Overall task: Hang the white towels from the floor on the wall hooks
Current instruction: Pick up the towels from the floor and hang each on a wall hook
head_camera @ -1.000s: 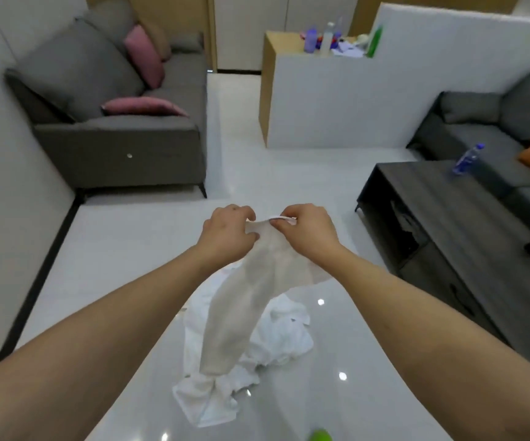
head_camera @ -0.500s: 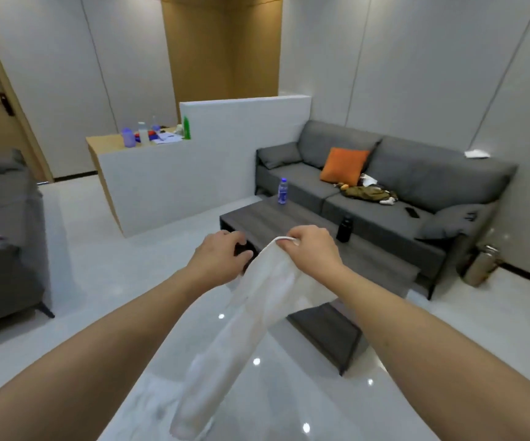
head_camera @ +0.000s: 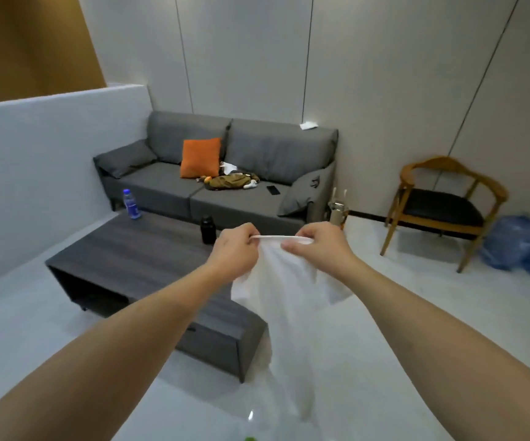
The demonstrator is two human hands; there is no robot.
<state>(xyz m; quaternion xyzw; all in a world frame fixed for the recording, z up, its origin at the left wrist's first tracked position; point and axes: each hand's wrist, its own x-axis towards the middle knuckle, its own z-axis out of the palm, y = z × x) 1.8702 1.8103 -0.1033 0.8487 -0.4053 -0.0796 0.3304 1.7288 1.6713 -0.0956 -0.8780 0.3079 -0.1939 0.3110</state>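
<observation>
Near the centre, the left hand [head_camera: 236,249] and right hand [head_camera: 317,246] each pinched the top edge of a white towel [head_camera: 284,300], fingers curled tight on its hem and stretching it taut — probably to find a loop for hanging. It dangled before a dark coffee table [head_camera: 123,262]; no wall hooks were visible.

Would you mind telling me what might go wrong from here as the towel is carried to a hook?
1. The left hand and right hand only pinch the white towel by its top edge, so it might slip free.
2. Its long tail hangs low and could drag on the floor or snag the coffee table corner.
3. No wall hook is in view.
</observation>
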